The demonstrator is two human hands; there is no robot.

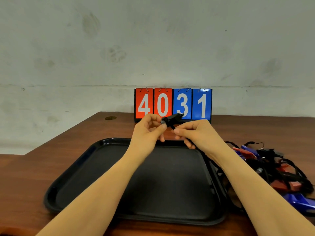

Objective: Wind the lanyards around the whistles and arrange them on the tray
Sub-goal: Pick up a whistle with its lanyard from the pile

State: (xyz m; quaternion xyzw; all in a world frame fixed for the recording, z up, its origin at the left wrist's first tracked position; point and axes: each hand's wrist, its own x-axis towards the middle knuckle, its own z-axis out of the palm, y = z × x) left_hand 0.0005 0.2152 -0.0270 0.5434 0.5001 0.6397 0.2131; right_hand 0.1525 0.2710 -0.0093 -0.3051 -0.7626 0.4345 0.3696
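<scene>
left hand (150, 128): pinched a black whistle (170, 120), held up above the far edge of the tray (71, 178)
right hand (190, 132): pinched the black lanyard (173, 127) just below the whistle, cord trailing down under the palm
tray: black, on the tabletop (51, 150), nothing on it yet
pile (279, 169): red, blue and black whistles with tangled cords, right of the tray
scoreboard (173, 104): read 4031, against the wall behind the hands
step: winding looked barely started
risk: slack cord could slip off the smooth whistle body if tension dropped; the trailing end ran toward the pile and could snag there or drag other whistles
</scene>
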